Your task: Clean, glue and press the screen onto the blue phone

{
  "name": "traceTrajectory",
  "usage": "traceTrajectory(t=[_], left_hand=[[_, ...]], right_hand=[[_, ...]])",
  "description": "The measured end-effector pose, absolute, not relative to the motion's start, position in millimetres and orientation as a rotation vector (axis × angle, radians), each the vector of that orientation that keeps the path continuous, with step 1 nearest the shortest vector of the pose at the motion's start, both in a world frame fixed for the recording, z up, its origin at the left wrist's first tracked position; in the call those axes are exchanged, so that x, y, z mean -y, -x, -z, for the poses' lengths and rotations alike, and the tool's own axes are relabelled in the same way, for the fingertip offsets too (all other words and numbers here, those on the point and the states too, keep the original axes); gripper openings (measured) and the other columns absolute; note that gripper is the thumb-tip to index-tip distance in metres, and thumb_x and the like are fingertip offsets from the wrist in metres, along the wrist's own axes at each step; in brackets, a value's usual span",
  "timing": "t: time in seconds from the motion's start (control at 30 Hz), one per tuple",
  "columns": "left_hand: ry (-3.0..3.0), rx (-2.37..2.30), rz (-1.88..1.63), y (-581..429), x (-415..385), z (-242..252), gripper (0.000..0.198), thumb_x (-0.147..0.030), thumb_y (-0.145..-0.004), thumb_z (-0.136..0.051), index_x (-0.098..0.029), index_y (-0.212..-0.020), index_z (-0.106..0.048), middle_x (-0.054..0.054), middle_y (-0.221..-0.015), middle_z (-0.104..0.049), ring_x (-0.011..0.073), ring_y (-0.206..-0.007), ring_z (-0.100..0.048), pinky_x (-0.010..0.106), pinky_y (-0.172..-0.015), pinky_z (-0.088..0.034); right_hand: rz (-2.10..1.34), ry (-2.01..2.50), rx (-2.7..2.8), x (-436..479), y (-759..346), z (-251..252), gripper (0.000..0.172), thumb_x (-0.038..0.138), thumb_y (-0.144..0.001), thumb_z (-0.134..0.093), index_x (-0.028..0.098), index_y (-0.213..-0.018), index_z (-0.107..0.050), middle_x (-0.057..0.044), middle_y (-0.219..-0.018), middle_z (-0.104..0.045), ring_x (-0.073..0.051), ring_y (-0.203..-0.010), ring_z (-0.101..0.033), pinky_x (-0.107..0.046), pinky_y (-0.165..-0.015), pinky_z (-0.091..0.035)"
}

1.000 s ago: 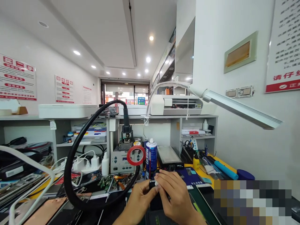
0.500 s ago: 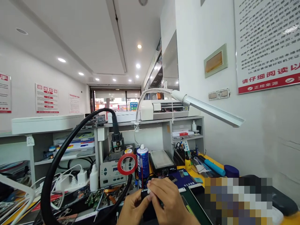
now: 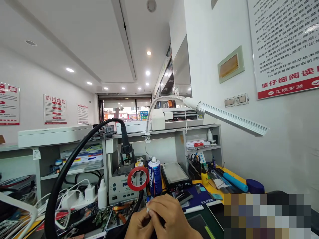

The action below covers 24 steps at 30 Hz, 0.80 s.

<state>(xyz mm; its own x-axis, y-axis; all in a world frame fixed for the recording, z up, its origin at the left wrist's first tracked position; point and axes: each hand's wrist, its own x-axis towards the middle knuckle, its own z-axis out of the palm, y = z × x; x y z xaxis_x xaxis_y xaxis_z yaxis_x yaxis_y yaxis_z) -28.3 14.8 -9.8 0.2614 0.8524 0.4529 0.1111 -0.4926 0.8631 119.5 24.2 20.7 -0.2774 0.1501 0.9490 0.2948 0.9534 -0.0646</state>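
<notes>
At the bottom middle, my left hand and my right hand come together, fingers closed. Between their fingertips shows a tiny white piece, too small to name. My right hand's curled fingers cover most of whatever is held. Just behind the hands stands a blue spray can with a white cap. Beside it, a roll of red tape leans upright in front of a grey control unit. Below my hands lies a dark green mat.
A thick black hose arches over the left side. White chargers and a white bottle crowd the left. A flat heating plate, a yellow bottle and a blue cylinder stand right. A lamp overhangs.
My hands have shifted slightly left and down in view, and my right hand now covers the black item seen between the fingers before. The whole view has tilted a little.
</notes>
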Motion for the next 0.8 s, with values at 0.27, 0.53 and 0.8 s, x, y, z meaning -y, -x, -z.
traceTrajectory(t=[0.27, 0.53, 0.8], left_hand=[[-1.846, -1.002, -1.238, 36.8, -2.5, -7.4, 0.03, -0.043, -0.089, -0.063, -0.016, -0.086, -0.074, 0.003, -0.082, -0.067, 0.0196, -0.081, -0.055, 0.027, -0.076, -0.046], [-1.767, -0.984, -1.25, 28.2, -0.7, -5.5, 0.037, -0.049, -0.087, -0.063, -0.015, -0.086, -0.076, 0.004, -0.079, -0.069, 0.0208, -0.078, -0.058, 0.029, -0.072, -0.049], [-1.806, -0.916, -1.301, 27.6, -3.2, 0.4, 0.036, -0.046, -0.089, -0.063, -0.011, -0.089, -0.074, 0.004, -0.082, -0.067, 0.0199, -0.082, -0.056, 0.028, -0.075, -0.048]], right_hand=[[-0.002, 0.389, 1.894, -31.6, -148.1, -11.4, 0.024, 0.007, -0.088, -0.055, 0.021, -0.102, -0.068, -0.005, -0.097, -0.076, -0.02, -0.09, -0.072, -0.032, -0.082, -0.056], [0.004, 0.427, 1.859, -31.2, -161.4, -5.6, 0.027, 0.007, -0.089, -0.058, 0.022, -0.108, -0.07, -0.007, -0.1, -0.076, -0.022, -0.094, -0.072, -0.035, -0.081, -0.057], [0.105, 0.407, 1.917, -24.0, -132.1, -10.1, 0.028, 0.008, -0.089, -0.058, 0.022, -0.111, -0.069, -0.005, -0.103, -0.077, -0.022, -0.1, -0.071, -0.036, -0.085, -0.055]])
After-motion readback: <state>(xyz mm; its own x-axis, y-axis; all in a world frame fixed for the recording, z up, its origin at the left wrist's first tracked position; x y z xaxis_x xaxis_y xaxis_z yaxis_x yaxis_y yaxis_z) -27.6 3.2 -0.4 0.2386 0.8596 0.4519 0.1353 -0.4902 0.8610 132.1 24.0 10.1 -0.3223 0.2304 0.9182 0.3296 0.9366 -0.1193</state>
